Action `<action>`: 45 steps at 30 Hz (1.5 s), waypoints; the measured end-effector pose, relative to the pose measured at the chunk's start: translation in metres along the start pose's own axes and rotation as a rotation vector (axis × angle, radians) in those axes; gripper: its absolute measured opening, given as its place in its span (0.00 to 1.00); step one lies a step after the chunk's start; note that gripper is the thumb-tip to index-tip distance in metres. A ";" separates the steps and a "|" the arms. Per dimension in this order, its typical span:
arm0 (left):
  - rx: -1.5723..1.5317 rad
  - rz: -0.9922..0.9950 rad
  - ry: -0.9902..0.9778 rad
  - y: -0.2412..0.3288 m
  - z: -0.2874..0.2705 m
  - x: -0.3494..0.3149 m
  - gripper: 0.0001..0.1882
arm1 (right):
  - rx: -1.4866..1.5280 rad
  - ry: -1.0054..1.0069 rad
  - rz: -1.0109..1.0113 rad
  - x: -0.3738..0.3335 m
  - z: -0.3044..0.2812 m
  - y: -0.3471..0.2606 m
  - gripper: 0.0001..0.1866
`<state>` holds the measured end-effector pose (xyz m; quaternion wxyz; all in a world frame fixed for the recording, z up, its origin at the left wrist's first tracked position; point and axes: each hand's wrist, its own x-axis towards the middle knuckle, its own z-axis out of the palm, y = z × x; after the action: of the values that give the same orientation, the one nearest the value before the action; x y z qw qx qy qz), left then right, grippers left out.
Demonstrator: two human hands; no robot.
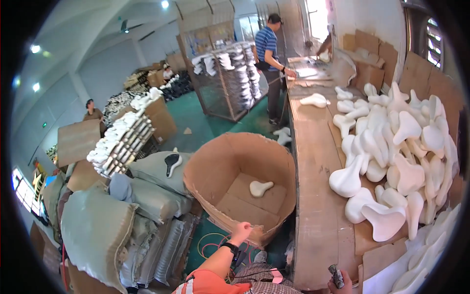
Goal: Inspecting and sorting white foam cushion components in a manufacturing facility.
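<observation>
Dark stubby object [336,276], kind not clear, sits at the near edge, beside the near end of the bench; the right hand [345,284] has its fingers closed around it, partly cut off by the picture's lower edge. Left hand [240,233] is at the near rim of the big cardboard carton [235,149], fingers drawn together; cannot tell whether they pinch anything or touch the rim. One white saddle-shaped piece [261,188] lies in the carton, towards its right side. To the right, the long cardboard-covered bench [313,210] bears a heap of white pieces [377,142], overlapping and tilted. Handling note (judgement): keep a firm grip on the dark object and hold it clear of the white surfaces, which look easily marked; lift top pieces first, since the heap could slide. Loops of red and yellow hose [210,240] lie near the carton, so footing deserves care. Left: stuffed sacks [95,235]. Far end of bench: a co-worker in a striped shirt [267,44].
</observation>
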<state>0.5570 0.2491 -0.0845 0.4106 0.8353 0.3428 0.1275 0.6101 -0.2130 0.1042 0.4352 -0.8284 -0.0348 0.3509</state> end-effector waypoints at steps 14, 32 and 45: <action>-0.156 -0.148 -0.077 0.097 -0.015 -0.119 0.11 | 0.294 -0.013 -0.193 -0.087 -0.089 0.053 0.28; 0.049 -0.490 -0.504 0.045 0.007 -0.138 0.10 | 0.168 0.060 -0.322 -0.110 -0.066 0.005 0.24; -0.401 -0.965 -0.104 -0.076 -0.035 -0.338 0.07 | -0.119 -0.037 -0.532 -0.048 -0.060 0.146 0.24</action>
<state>0.2566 0.0737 -0.0983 0.5908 0.4927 0.6366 -0.0545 0.5746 -0.3622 0.0442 0.4618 -0.8079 -0.2794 0.2366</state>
